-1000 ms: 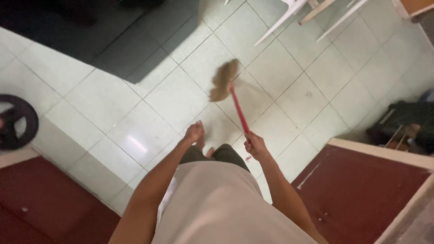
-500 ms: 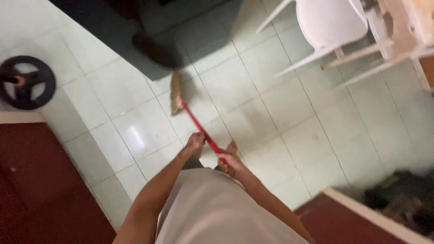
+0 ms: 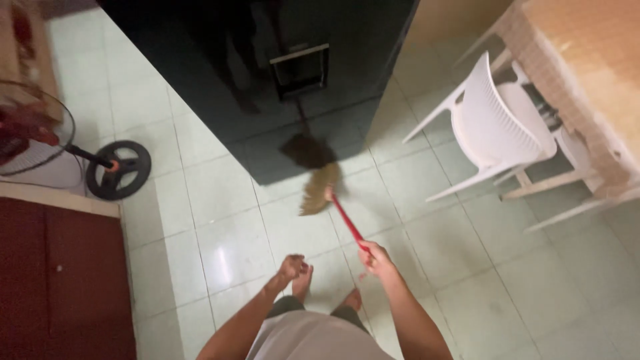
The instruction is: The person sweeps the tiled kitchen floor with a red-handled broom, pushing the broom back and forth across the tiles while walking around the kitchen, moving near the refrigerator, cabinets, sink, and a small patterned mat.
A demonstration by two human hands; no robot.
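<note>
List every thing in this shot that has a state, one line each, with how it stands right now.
Broom: gripped by its red handle, bristles low on the tiled floor near the black cabinet.
Right hand: closed around the broom handle.
Left hand: empty, fingers loosely curled, off the broom.
Black cabinet: door shut.
White plastic chair: upright, tucked beside the table.
Standing fan: upright; whether it is running cannot be told.

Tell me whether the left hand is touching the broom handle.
Apart. The head view shows the left hand loosely curled over bare floor tile, clear of the red broom handle, which only the right hand grips.
</note>
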